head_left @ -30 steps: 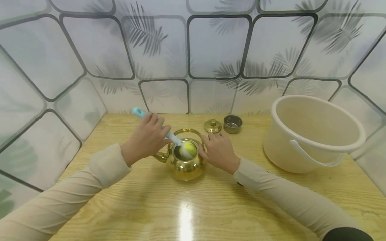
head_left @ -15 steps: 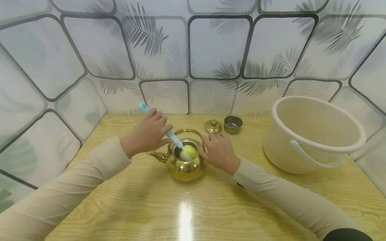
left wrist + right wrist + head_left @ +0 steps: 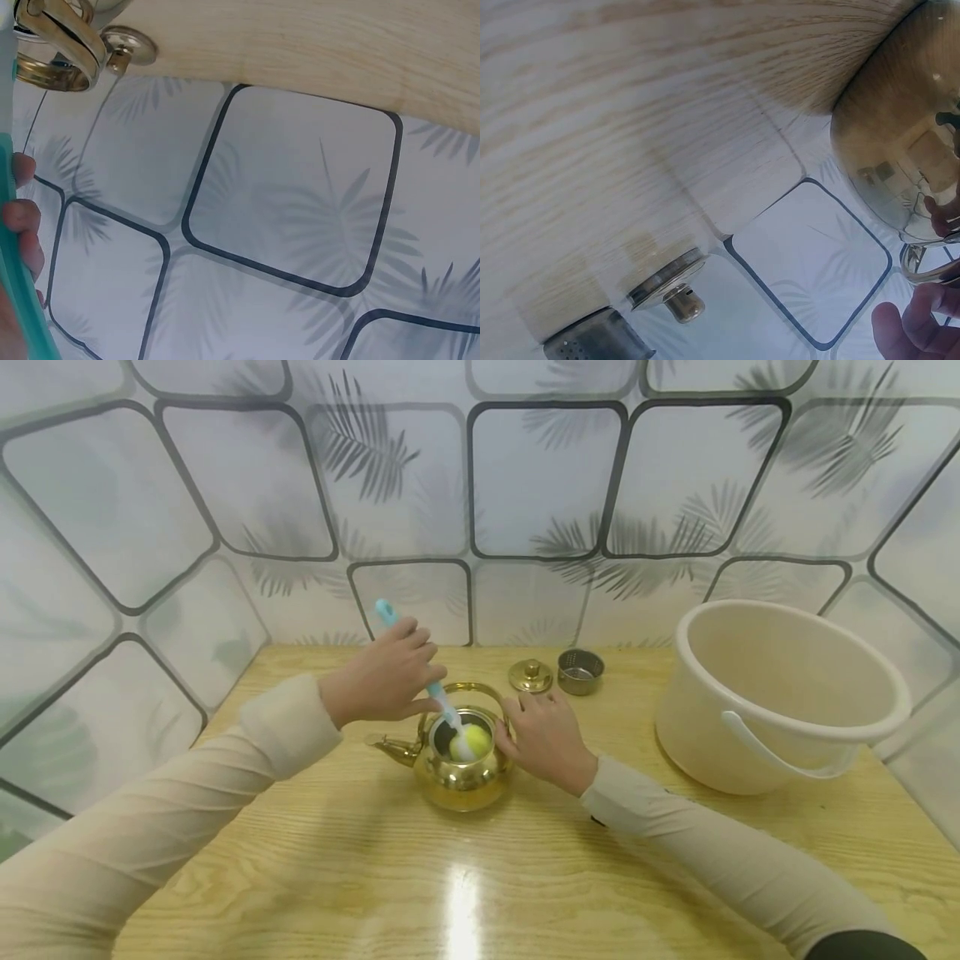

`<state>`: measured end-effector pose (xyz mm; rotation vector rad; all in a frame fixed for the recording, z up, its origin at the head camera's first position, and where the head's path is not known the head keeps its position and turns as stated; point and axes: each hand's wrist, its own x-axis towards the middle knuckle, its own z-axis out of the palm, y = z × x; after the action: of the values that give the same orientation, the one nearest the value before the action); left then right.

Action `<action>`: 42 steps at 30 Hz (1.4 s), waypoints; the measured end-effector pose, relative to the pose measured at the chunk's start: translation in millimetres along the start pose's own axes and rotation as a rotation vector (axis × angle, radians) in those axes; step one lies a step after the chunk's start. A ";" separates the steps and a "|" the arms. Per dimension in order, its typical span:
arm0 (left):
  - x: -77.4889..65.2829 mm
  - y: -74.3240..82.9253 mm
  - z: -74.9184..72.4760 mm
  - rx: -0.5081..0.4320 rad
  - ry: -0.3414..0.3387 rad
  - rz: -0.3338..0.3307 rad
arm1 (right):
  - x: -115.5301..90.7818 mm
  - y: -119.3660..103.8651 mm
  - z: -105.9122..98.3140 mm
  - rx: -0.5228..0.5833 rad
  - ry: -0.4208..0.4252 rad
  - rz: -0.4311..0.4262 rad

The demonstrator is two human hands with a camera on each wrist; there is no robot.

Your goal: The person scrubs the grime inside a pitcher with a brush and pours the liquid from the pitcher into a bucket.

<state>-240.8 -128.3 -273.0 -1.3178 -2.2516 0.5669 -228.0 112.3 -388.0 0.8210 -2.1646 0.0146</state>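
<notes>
In the head view, my left hand (image 3: 384,675) grips the light-blue handle of a sponge brush (image 3: 444,700). The brush slants down to the right, its yellow-and-white sponge head inside the uncovered mouth of a shiny gold teakettle (image 3: 459,787). Resting at the right side of this kettle, my right hand (image 3: 547,737) has its fingers curled at the lower end of the arched carry handle. The left wrist view has the brush handle (image 3: 19,281) along its left edge, fingers around it. Fingertips (image 3: 922,322) appear beside the kettle handle in the right wrist view.
Behind the kettle lie its gold lid (image 3: 530,676) with a knob and a small perforated metal strainer (image 3: 580,672). A large cream bucket (image 3: 757,693) with a white handle stands at the right. A patterned wall (image 3: 547,485) borders the wooden table (image 3: 337,877).
My left hand has shifted right and slightly up, turning the brush handle more upright, while the sponge head stays in the kettle. My right hand holds its place.
</notes>
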 end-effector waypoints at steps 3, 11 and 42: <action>2.8 -1.1 -1.8 0.001 -0.005 0.021 | 0.2 -0.3 -0.5 -0.003 0.006 0.000; 9.2 -4.5 -8.4 0.018 -0.025 0.094 | 0.4 -0.4 -0.3 -0.003 -0.011 0.009; 29.3 11.4 -41.4 0.390 -0.052 0.312 | -0.1 0.4 0.1 -0.013 -0.011 0.016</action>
<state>-221.5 -92.5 -240.7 -1.4611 -1.8537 1.0976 -228.2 112.6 -388.0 0.7982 -2.1793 0.0035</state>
